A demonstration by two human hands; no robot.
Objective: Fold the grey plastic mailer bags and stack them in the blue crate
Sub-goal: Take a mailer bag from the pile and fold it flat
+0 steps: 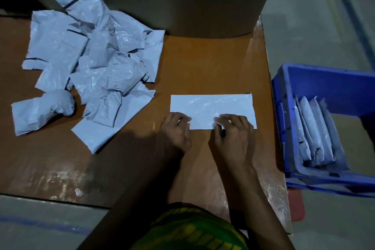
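On the table [203,63], a flat, glossy grey mailer [211,105], long and rectangular.

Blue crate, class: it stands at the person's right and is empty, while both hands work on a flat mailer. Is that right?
Not empty: the head view shows several folded mailers standing in the blue crate. It stands at the person's right, and the left hand and right hand work on the flat mailer.

garment [194,231]: green with yellow bars (dimly lit) | forearms [249,184]: both bare
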